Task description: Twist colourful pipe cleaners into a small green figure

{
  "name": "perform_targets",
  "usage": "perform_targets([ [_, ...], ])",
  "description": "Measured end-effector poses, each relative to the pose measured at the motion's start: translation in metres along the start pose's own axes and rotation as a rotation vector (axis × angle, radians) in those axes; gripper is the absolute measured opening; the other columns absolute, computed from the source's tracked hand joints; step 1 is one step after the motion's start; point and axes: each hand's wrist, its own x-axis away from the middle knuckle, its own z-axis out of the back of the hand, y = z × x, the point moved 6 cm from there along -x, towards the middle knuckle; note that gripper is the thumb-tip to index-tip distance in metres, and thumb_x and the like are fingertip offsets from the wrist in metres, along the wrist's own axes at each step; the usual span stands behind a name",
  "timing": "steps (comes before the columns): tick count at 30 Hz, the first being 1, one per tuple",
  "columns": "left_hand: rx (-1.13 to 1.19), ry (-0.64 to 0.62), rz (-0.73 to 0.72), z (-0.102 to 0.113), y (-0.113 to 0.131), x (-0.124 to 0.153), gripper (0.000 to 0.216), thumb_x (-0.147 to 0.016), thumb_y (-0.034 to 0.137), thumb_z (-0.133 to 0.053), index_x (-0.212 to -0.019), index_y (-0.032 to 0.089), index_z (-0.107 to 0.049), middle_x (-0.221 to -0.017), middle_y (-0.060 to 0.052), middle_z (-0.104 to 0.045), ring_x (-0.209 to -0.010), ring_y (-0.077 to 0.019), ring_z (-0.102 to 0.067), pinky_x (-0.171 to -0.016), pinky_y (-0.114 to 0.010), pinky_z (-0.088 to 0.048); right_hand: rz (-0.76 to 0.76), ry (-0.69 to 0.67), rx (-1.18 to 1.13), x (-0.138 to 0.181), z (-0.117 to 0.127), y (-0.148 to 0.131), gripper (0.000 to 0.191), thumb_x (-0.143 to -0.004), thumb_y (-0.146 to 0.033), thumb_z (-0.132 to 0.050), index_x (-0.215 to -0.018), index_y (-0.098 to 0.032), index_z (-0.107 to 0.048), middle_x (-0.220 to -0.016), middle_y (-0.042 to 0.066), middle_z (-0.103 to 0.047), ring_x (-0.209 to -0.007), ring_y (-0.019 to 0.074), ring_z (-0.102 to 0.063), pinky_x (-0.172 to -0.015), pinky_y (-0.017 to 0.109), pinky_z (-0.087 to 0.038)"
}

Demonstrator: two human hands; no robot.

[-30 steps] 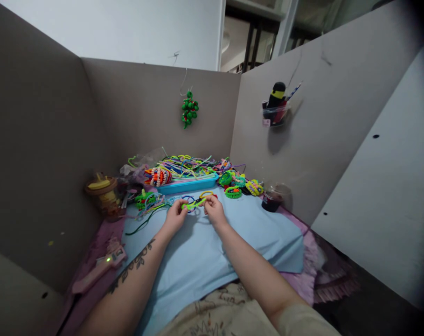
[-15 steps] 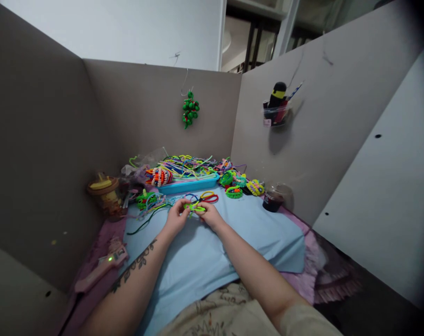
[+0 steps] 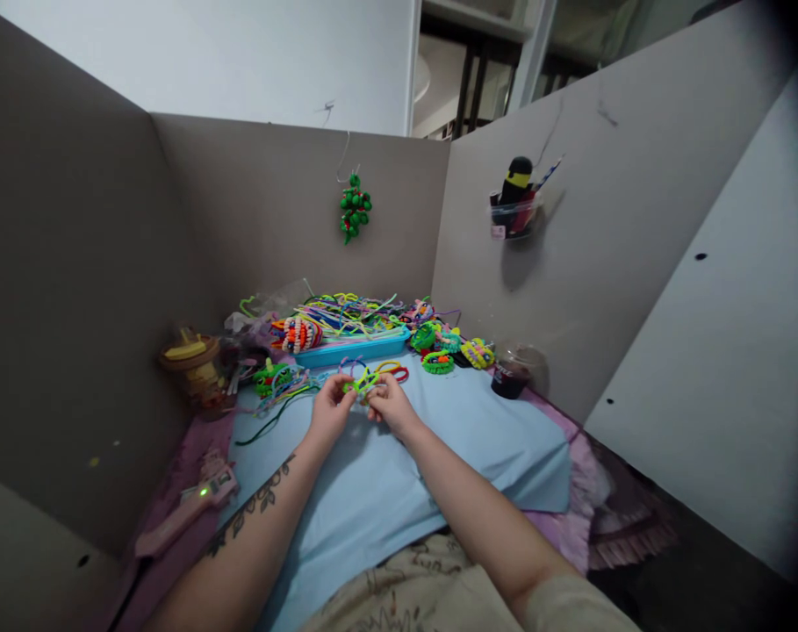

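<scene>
My left hand (image 3: 331, 405) is closed, thumb against fingers, on the left side of a small yellow-green cord piece (image 3: 363, 383). On its other side my right hand (image 3: 391, 407) pinches the same piece, with loops of cord standing up between the two. Both hands are held over the blue cloth (image 3: 399, 465). Just behind them lie scissors with red and yellow handles (image 3: 399, 372), partly covered by my fingers. The exact shape of the piece is too small to make out.
A blue tray (image 3: 352, 351) heaped with colourful cords stands behind. Knotted figures, one green (image 3: 437, 362) and one yellow (image 3: 478, 353), sit right of it, near a dark drink cup (image 3: 510, 379). At left are a lidded cup (image 3: 194, 369) and a pink glue gun (image 3: 188, 513). Grey panels surround the table.
My right hand has turned and its fingers are curled lower under the piece. The cord loops now stand more upright between my hands. The whole view has shifted slightly.
</scene>
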Motion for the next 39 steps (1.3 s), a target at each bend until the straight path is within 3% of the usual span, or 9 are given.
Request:
perform_targets([
  [4, 0.166, 0.084, 0.067, 0.005, -0.007, -0.002, 0.029, -0.064, 0.024, -0.066, -0.089, 0.017, -0.054, -0.081, 0.0, -0.056, -0.068, -0.0094, -0.051, -0.062, -0.02, -0.039, 0.095, -0.03, 0.091, 0.002, -0.004, -0.005, 0.024, -0.064, -0.018, -0.051, -0.082, -0.023, -0.035, -0.061, -0.009, -0.053, -0.043, 0.0068, -0.048, -0.039, 0.016, -0.035],
  [10, 0.259, 0.125, 0.118, 0.008, -0.01, -0.001, 0.033, -0.06, 0.024, -0.069, -0.089, 0.017, -0.054, -0.078, 0.001, -0.055, -0.068, -0.0089, -0.051, -0.064, -0.02, -0.039, 0.399, -0.294, 0.652, 0.034, -0.036, -0.023, 0.019, -0.065, -0.009, -0.044, -0.079, -0.021, -0.046, -0.065, -0.004, -0.05, -0.058, 0.01, -0.047, -0.056, 0.021, -0.037],
  [14, 0.252, 0.189, 0.13, 0.017, -0.017, -0.004, 0.035, -0.06, 0.026, -0.068, -0.091, 0.017, -0.054, -0.07, 0.003, -0.052, -0.06, -0.0074, -0.048, -0.057, -0.018, -0.037, 0.436, -0.424, 0.669, 0.044, -0.045, -0.026, 0.023, -0.063, -0.005, -0.043, -0.078, -0.021, -0.048, -0.065, -0.004, -0.051, -0.057, 0.0094, -0.047, -0.056, 0.02, -0.036],
  [18, 0.208, 0.242, 0.195, 0.025, -0.022, -0.005, 0.037, -0.06, 0.03, -0.067, -0.092, 0.016, -0.053, -0.061, 0.006, -0.048, -0.052, -0.0065, -0.044, -0.051, -0.018, -0.033, 0.351, -0.242, 0.497, 0.033, -0.029, -0.026, 0.013, -0.07, -0.012, -0.045, -0.08, -0.02, -0.048, -0.061, -0.005, -0.049, -0.053, 0.0091, -0.047, -0.051, 0.019, -0.036],
  [20, 0.189, 0.188, 0.208, 0.021, -0.019, -0.004, 0.039, -0.06, 0.032, -0.068, -0.092, 0.016, -0.054, -0.062, 0.005, -0.051, -0.053, -0.0069, -0.046, -0.052, -0.018, -0.034, 0.339, -0.095, 0.447, 0.026, -0.017, -0.027, 0.004, -0.076, -0.019, -0.046, -0.079, -0.019, -0.049, -0.059, -0.005, -0.048, -0.053, 0.0095, -0.047, -0.051, 0.019, -0.036],
  [26, 0.212, -0.023, 0.254, -0.005, -0.006, 0.005, 0.041, -0.056, 0.03, -0.073, -0.09, 0.015, -0.055, -0.07, 0.001, -0.06, -0.063, -0.01, -0.055, -0.062, -0.021, -0.042, 0.419, 0.243, 0.502, 0.022, 0.007, -0.037, 0.013, -0.076, -0.03, -0.053, -0.082, -0.019, -0.051, -0.07, -0.001, -0.053, -0.06, 0.0118, -0.049, -0.057, 0.022, -0.041],
  [34, 0.222, -0.063, 0.266, -0.008, -0.002, 0.008, 0.041, -0.054, 0.029, -0.075, -0.087, 0.015, -0.056, -0.072, -0.001, -0.063, -0.066, -0.0115, -0.058, -0.065, -0.024, -0.045, 0.51, 0.307, 0.592, 0.023, 0.009, -0.041, 0.009, -0.075, -0.026, -0.056, -0.078, -0.018, -0.054, -0.075, 0.001, -0.054, -0.063, 0.0121, -0.05, -0.06, 0.024, -0.042],
  [39, 0.21, -0.102, 0.233, -0.009, -0.002, 0.007, 0.039, -0.056, 0.028, -0.075, -0.087, 0.014, -0.057, -0.072, 0.0, -0.062, -0.065, -0.0105, -0.058, -0.065, -0.022, -0.045, 0.561, 0.269, 0.597, 0.025, 0.007, -0.043, 0.007, -0.076, -0.024, -0.055, -0.076, -0.019, -0.06, -0.076, 0.002, -0.058, -0.066, 0.0128, -0.052, -0.062, 0.024, -0.042],
])
